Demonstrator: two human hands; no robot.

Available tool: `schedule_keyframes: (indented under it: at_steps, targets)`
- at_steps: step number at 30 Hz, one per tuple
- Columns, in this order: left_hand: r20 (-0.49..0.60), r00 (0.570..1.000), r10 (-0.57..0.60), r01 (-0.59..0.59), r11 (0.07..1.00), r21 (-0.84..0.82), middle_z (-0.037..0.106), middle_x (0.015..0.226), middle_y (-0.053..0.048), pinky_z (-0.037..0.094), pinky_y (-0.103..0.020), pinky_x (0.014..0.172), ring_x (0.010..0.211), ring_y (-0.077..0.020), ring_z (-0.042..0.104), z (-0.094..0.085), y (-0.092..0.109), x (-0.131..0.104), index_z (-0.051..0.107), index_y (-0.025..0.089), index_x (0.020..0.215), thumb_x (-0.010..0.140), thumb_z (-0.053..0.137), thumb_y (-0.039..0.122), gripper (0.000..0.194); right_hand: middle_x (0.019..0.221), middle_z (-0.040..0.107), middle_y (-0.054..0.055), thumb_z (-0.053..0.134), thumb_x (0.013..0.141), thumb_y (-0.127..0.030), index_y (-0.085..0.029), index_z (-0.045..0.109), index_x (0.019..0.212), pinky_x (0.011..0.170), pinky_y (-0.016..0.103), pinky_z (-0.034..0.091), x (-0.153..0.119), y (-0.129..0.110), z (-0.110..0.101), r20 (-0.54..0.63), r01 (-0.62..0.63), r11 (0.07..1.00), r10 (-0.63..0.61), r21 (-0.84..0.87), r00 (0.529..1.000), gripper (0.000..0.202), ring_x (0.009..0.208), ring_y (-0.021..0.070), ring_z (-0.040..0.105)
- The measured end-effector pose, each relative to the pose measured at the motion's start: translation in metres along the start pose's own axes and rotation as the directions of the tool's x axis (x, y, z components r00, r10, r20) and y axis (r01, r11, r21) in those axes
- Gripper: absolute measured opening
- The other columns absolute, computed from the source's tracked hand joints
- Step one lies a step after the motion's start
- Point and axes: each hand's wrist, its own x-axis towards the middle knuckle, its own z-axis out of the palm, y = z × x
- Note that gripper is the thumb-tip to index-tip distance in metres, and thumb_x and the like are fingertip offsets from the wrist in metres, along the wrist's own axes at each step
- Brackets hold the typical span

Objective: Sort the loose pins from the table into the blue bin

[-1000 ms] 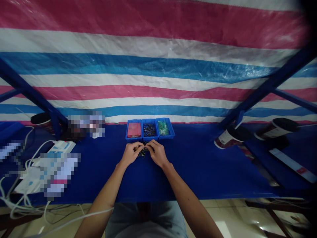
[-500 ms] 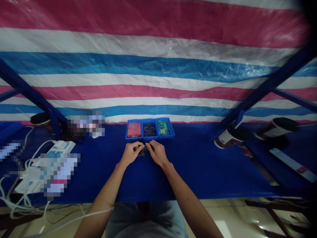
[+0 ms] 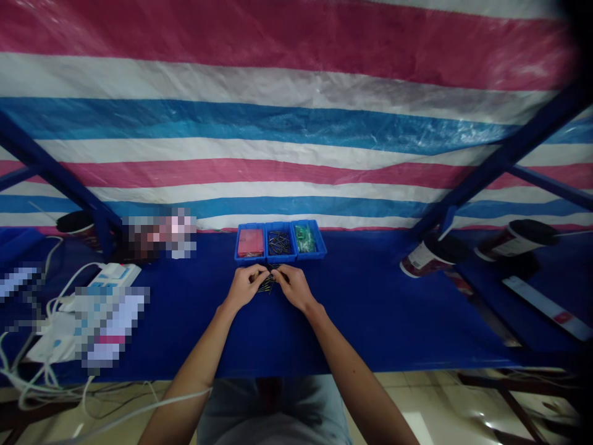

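The left hand (image 3: 244, 285) and the right hand (image 3: 293, 285) rest close together on the blue bench (image 3: 370, 309), fingertips meeting over a small heap of dark screws (image 3: 267, 283). Both hands have their fingers curled and pinched at the heap; whether either one actually grips a screw is too small to tell. The heap lies on the bench between the two hands, just in front of a row of three small blue trays.

The left tray (image 3: 251, 243) holds something red, the middle tray (image 3: 280, 242) holds more dark screws, and the right tray (image 3: 306, 239) holds green pieces. The three trays touch side by side at the back of the bench, against a tarpaulin (image 3: 296, 123) striped in red, white and blue.

Well to the left lies a white power strip (image 3: 111, 274) with white cables (image 3: 28, 371) trailing off the bench edge. To the right, two dark-lidded cans lie on their sides: one (image 3: 433, 254) near a slanted blue frame post (image 3: 500, 162), the other (image 3: 516, 240) farther right. Near them lies a long white strip (image 3: 546, 308).
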Motion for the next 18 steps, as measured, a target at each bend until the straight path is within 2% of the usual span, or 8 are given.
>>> schedule_keyframes:
  at_steps: [10,18]
  targets:
    - [0.016,1.0,-0.01,0.01,1.0,-0.016,0.038,0.05,0.007,0.028,-0.021,0.052,0.048,-0.008,0.032,0.0006,-0.0024,-0.0004,0.072,0.013,0.087,0.091,0.059,0.04,0.031,0.071,0.061,0.001,0.049,0.101,-0.038,-0.02,0.063,0.076,0.062,0.025,0.04,-0.0012,-0.0027,0.0008,-0.022,-0.007,1.0,0.007,0.011,1.0,0.034,0.062,0.0142,0.054]
    - [0.017,1.0,-0.01,0.01,1.0,-0.008,0.039,0.051,0.006,0.029,-0.021,0.053,0.049,-0.0085,0.034,-0.0004,-0.0015,-0.0007,0.073,0.013,0.088,0.092,0.058,0.041,0.033,0.08,0.065,0.003,0.055,0.098,-0.035,-0.021,0.069,0.09,0.065,0.026,0.045,-0.0009,-0.0053,0.0003,-0.061,0.021,0.999,-0.02,0.029,0.998,0.021,0.069,0.0162,0.059]
